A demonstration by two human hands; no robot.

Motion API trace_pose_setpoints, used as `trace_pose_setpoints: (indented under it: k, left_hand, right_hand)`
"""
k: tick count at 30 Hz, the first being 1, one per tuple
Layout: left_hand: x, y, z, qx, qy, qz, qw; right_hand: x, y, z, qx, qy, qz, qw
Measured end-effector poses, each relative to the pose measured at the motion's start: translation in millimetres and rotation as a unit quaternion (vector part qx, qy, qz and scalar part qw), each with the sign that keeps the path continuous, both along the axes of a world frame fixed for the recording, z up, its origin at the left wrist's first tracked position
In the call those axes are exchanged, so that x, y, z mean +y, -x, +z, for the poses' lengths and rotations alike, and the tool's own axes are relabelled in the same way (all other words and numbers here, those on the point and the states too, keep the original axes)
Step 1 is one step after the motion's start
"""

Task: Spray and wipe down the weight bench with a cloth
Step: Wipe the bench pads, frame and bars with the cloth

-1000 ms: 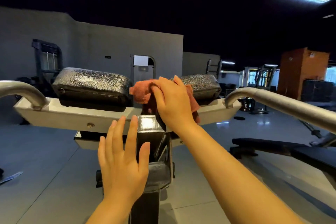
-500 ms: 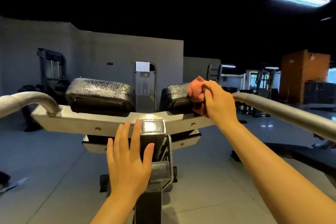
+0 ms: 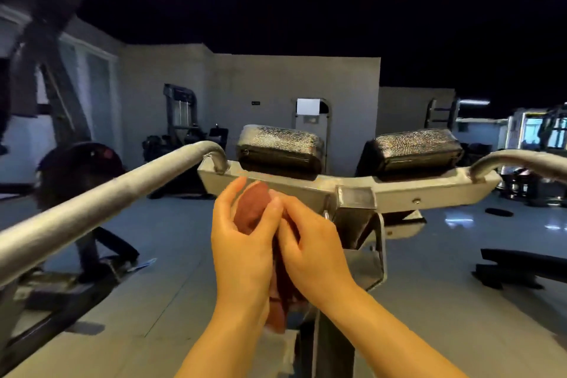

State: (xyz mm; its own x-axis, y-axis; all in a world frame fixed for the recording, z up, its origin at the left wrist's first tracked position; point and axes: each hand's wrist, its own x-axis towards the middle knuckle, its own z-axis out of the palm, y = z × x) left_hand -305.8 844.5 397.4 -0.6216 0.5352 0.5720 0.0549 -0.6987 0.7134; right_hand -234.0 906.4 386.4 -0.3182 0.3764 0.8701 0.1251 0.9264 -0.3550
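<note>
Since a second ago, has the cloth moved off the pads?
Yes. The cloth has come down and left off the right pad; both hands now hold it below the crossbar, under the left pad.

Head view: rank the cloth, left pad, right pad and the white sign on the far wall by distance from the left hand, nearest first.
1. cloth: held between the left hand and right hand.
2. left pad: just above and beyond the hands.
3. right pad: on the same crossbar, farther right.
4. white sign: on the far wall, behind the pads.
</note>
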Motion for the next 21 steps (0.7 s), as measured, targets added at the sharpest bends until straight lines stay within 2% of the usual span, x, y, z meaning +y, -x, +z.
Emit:
trace_pose_setpoints:
  k: [5,8,10,13,17,18,20,21]
  left_hand:
    - [-19,41,-12,0.126,0.039,-0.013,0.991]
    - [-33,56,-9,0.197,0.048,-0.056,0.978]
    - [-34,64,-6,0.235,0.046,-0.075,0.968]
    - [-25,74,-5,0.284,0.052,-0.057,0.956]
    - [9,88,-6,0.338,0.031,0.171,0.925]
    - [22,90,-4,0.343,0.024,0.236,0.909]
    - [52,94,4,0.356,0.024,0.353,0.865]
    - [70,97,9,0.359,0.020,0.389,0.848]
  right_hand:
    - [1,-1,-5,-0.063,0.062,0.122,0.989]
    - [7,-12,4,-0.053,0.174,0.203,0.962]
    - [11,-15,13,-0.054,0.193,0.202,0.959]
    - [13,-14,25,-0.112,0.100,0.078,0.986]
    - [19,1,41,-0.104,0.003,-0.031,0.994]
    - [23,8,48,-0.106,-0.075,-0.096,0.987]
    - [37,22,61,-0.111,-0.264,-0.228,0.931]
    - [45,28,67,-0.112,-0.318,-0.267,0.903]
